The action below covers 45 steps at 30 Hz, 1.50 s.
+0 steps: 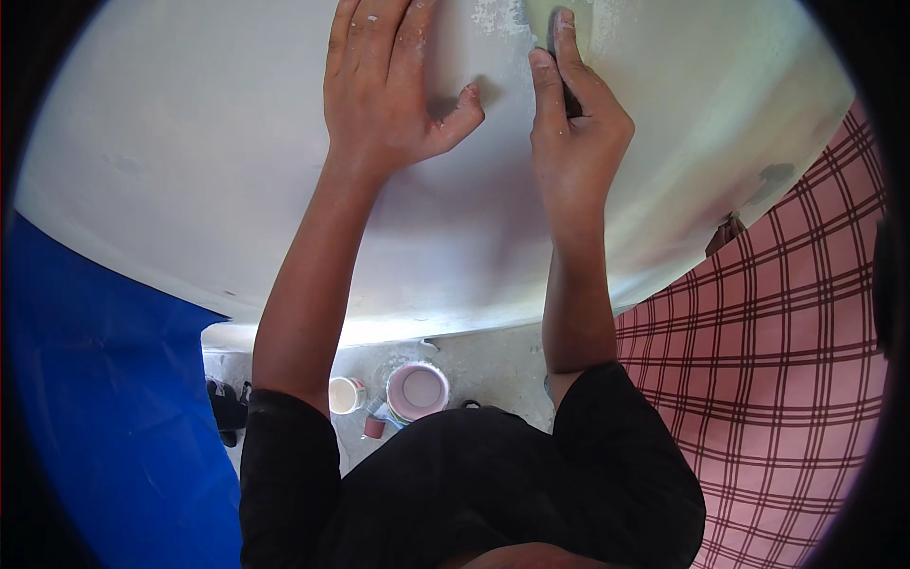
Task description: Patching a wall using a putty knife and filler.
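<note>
Apparently midway: the pale curved panel (209, 142) carries white smears (497, 14) at the top, while a grey patch (776, 174) at right looks untreated.
The right hand (583, 123) pinches a dark tool (572, 102) (mostly hidden) at the panel; the left hand (382, 90) lies flat, thumb out, holding nothing visible. On the floor (498, 360), a pink bucket (396, 393) holds something pale; what fills the white tub (360, 393) is unclear.

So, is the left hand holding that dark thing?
No, the right hand grips the dark thing, while the left hand is spread over the white surface.
</note>
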### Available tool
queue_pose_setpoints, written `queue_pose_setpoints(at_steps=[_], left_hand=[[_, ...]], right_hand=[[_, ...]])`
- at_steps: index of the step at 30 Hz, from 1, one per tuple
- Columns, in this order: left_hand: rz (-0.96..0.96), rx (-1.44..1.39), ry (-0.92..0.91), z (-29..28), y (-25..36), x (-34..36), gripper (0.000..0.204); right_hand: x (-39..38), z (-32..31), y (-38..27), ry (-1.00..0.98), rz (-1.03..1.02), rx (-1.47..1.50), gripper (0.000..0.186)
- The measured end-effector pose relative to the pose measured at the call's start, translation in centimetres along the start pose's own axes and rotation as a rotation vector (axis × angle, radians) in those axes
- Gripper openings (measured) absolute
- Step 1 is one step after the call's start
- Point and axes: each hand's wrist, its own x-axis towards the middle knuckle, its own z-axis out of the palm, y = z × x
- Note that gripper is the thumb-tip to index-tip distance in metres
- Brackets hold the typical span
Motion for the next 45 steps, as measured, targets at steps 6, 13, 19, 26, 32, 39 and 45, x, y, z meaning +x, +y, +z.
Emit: queue_pose_setpoints(at_steps=[6, 13, 19, 26, 32, 39, 45], left_hand=[[-0.006, 0.036, -0.038, -0.1, 0.0, 0.5, 0.09], [-0.132, 0.058, -0.491, -4.0, 3.0, 4.1, 0.085], [-0.118, 0.049, -0.469, -3.0, 3.3, 4.2, 0.085], [-0.126, 0.017, -0.464, -2.1, 3.4, 4.6, 0.085], [-0.097, 0.019, -0.458, -1.4, 3.3, 5.1, 0.085], [-0.104, 0.021, -0.461, -1.2, 3.0, 4.9, 0.084], [-0.163, -0.043, -0.439, -1.2, 3.3, 4.9, 0.084]], right_hand=[[0.6, 0.0, 0.4, 0.012, -0.009, 0.02, 0.04], [1.3, -1.1, 0.9, -0.014, -0.024, 0.033, 0.041], [2.0, -1.7, 1.4, -0.015, -0.018, 0.038, 0.041], [2.8, -2.1, 1.9, 0.019, -0.029, 0.057, 0.04], [3.9, -2.4, 1.1, 0.033, -0.006, 0.045, 0.04], [3.7, -1.9, 2.1, 0.029, -0.036, -0.005, 0.04], [4.0, -1.9, 1.4, 0.07, -0.065, 0.076, 0.04]])
